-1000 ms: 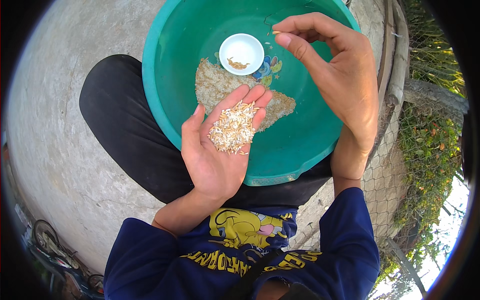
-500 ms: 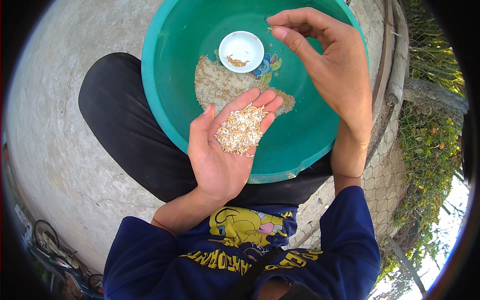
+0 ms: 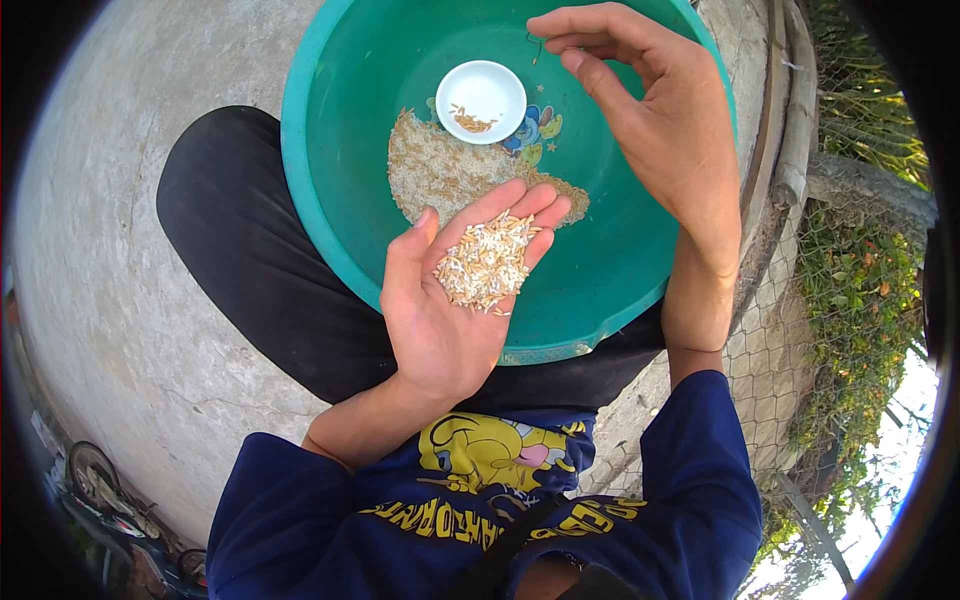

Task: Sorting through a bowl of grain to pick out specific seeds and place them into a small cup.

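My left hand (image 3: 435, 325) is cupped palm up over the near side of a green plastic basin (image 3: 610, 275). It holds a small heap of rice grains (image 3: 485, 262), white ones mixed with brown unhusked ones. Above the basin's far right side is my right hand (image 3: 675, 130), its thumb and forefinger apart and nothing between them. A tiny brown grain (image 3: 535, 60) shows near its fingertips, apart from them. Inside the basin stands a small white bowl (image 3: 490, 88) with several brown grains (image 3: 470, 121) in it. Next to the bowl spreads more mixed rice (image 3: 435, 165), partly hidden by my left fingers.
The basin rests against my legs in black trousers (image 3: 240, 230). Concrete ground (image 3: 120, 250) lies to the left, with a parked motorbike (image 3: 110, 510) at the lower left. A wire fence (image 3: 775, 370), wooden poles (image 3: 790, 130) and plants stand on the right.
My right thumb and forefinger have parted and let go of a small brown grain. The left hand with its rice has shifted slightly to the right.
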Demonstrator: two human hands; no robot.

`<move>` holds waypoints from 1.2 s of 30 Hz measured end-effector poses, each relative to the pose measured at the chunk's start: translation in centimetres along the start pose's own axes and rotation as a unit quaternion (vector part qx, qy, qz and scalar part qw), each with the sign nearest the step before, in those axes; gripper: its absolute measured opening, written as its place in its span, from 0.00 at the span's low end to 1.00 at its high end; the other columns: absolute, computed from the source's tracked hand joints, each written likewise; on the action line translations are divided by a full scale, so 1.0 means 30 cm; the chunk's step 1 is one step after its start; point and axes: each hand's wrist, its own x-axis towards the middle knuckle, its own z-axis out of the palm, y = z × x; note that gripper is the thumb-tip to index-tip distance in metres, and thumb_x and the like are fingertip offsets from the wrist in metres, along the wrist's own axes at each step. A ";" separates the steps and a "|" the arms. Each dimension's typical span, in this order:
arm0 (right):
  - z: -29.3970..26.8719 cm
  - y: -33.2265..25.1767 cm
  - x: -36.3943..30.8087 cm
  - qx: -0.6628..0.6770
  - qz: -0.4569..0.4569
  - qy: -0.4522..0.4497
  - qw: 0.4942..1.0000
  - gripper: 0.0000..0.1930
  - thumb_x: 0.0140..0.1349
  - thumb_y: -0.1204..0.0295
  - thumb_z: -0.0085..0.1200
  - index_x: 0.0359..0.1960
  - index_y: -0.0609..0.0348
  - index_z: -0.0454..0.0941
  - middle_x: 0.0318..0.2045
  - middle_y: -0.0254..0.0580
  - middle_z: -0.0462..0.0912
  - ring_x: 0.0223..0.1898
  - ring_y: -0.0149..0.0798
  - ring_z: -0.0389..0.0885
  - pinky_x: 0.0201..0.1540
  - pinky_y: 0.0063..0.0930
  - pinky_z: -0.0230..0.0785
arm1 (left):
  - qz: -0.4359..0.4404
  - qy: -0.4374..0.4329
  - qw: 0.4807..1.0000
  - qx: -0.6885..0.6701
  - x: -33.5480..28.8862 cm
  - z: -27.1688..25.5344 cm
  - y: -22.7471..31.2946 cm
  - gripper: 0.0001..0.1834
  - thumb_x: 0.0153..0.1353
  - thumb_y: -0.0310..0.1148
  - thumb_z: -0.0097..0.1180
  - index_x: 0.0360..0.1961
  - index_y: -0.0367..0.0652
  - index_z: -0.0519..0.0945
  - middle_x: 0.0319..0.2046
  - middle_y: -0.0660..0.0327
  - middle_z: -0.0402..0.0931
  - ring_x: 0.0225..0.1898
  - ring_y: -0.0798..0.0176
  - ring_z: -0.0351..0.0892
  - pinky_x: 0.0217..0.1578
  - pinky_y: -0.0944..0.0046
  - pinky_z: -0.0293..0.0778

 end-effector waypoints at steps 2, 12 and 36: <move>0.002 -0.001 -0.003 0.019 -0.055 0.008 0.998 0.06 0.61 0.85 0.57 0.39 0.67 0.81 0.34 0.46 0.84 0.38 0.38 0.84 0.41 0.30 0.74 | 0.002 0.001 1.000 0.003 -0.001 -0.001 0.000 0.38 0.74 0.49 0.27 0.66 0.20 0.59 0.65 0.35 0.63 0.69 0.38 0.62 0.68 0.52 0.62; 0.066 0.136 0.067 0.221 -0.419 0.066 0.878 0.09 0.58 0.89 0.54 0.38 0.67 0.81 0.34 0.47 0.84 0.41 0.44 0.85 0.44 0.32 0.76 | 0.002 -0.001 1.000 0.007 0.002 0.000 -0.003 0.38 0.73 0.49 0.28 0.66 0.20 0.58 0.65 0.34 0.63 0.69 0.38 0.61 0.69 0.52 0.61; 0.114 0.045 -0.104 0.009 -0.285 -0.317 0.905 0.14 0.48 0.81 0.58 0.39 0.61 0.82 0.31 0.41 0.76 0.36 0.46 0.81 0.35 0.40 0.75 | -0.006 -0.041 0.998 -0.045 0.004 -0.069 0.010 0.30 0.73 0.52 0.33 0.56 0.38 0.74 0.49 0.60 0.79 0.52 0.64 0.76 0.55 0.61 0.69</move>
